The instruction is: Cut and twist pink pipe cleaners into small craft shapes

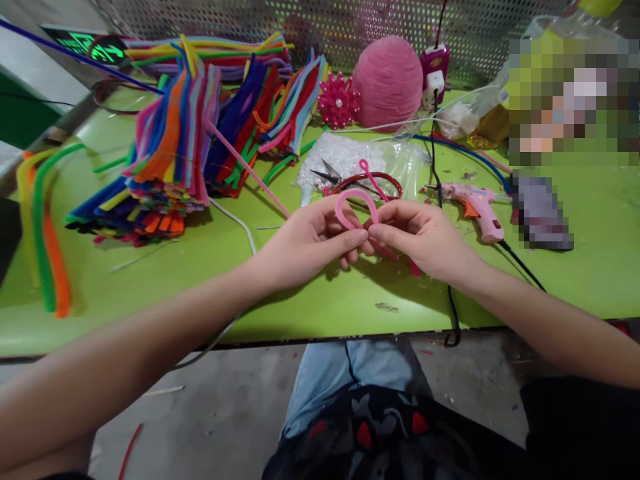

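Note:
A light pink pipe cleaner is bent into a rounded loop standing above the fingertips. My left hand pinches its left side, and my right hand pinches the right side; the thumbs nearly touch at the bottom of the loop. Below the right fingers, a pink end sticks out. Just behind the hands lie red-handled scissors with dark blades, beside a darker pink pipe cleaner with a small curled tip. They rest by a clear bag of white beads.
Bundles of coloured pipe cleaners fill the left of the green table. A pink ball and a pink beaded flower stand at the back. A pink glue gun lies right, and a black cable crosses the table.

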{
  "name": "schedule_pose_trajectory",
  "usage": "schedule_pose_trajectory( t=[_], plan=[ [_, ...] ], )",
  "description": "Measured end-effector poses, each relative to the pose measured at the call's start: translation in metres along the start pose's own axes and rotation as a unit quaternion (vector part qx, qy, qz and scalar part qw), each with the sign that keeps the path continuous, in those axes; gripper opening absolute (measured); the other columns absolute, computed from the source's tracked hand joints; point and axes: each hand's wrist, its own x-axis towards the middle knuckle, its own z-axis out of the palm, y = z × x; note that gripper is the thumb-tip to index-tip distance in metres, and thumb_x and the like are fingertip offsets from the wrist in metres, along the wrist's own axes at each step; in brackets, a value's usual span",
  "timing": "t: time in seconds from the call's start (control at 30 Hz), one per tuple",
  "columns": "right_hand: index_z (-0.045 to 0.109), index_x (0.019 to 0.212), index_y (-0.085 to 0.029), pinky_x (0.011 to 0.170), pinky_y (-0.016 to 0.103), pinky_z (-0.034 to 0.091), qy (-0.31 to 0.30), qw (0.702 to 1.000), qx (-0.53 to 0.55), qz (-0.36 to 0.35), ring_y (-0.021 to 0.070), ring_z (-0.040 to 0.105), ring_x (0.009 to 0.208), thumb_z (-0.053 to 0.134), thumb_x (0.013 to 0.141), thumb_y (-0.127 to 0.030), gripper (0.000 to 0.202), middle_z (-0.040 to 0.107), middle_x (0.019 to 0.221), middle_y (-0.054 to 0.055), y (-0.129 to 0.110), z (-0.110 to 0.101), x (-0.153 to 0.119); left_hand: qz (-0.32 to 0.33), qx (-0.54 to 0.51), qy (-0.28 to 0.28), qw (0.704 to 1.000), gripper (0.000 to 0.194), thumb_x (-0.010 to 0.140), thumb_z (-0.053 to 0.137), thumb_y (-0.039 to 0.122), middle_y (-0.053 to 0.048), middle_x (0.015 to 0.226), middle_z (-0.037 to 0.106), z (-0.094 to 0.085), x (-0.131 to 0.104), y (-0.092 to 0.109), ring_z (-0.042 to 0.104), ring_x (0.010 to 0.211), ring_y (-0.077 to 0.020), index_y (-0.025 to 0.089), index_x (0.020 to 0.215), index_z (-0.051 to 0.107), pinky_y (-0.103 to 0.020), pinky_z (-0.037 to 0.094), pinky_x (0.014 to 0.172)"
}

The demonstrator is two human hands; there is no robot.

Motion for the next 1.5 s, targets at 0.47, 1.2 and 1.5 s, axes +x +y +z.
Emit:
schedule_pose_trajectory(
  t=[0.47,1.2,1.5],
  plan=[
    [0.082,0.085,-0.016,0.057,0.024,0.048,-0.042,0.998,-0.053,0.018,0.0112,0.062,0.06,0.083,0.086,-0.053,0.038,0.071,0.068,0.002,-0.001,-0.004,-0.001,-0.021,-0.029,0.028,0.999,0.032,0.076,0.094,0.043,0.002,0.068,0.07,-0.003,0.003,-0.005,0.052,0.054,-0.008,0.02,0.078,0.073,-0.022,0.04,0.049],
    [0.071,0.089,-0.007,0.068,0.029,0.04,-0.079,0.837,-0.472,-0.266,0.0167,0.057,0.075,0.053,0.099,-0.013,0.022,0.064,0.082,0.009,0.006,-0.011,-0.008,0.288,0.53,-0.03,0.797,0.023,0.108,0.054,0.032,-0.005,0.089,0.077,-0.018,-0.007,-0.01,0.07,0.073,-0.0165,0.016,0.111,0.07,-0.027,0.047,0.065],
    [0.076,0.087,-0.011,0.066,0.026,0.039,-0.014,0.929,-0.324,-0.177,0.0098,0.055,0.067,0.067,0.098,-0.02,0.016,0.065,0.074,0.001,-0.006,-0.009,-0.007,0.137,0.333,-0.025,0.933,0.016,0.105,0.056,0.023,0.006,0.07,0.068,-0.006,-0.009,-0.001,0.062,0.057,-0.0043,0.016,0.095,0.066,-0.014,0.044,0.058]
  ],
)
